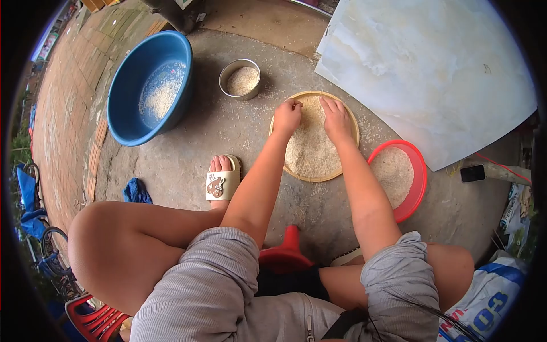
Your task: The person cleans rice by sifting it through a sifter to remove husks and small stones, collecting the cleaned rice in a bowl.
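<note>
Left hand (287,118) is pinched, contents unclear, right hand (337,121) open, both apart at the grain (310,153) in the woven tray (313,179) on the floor (239,132), where light strokes limit spills.

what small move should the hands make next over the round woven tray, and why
Probably the right hand should spread the rice thinner: its fingers are extended at the far part of the round woven tray, while the rice looks more heaped towards the near side.
</note>
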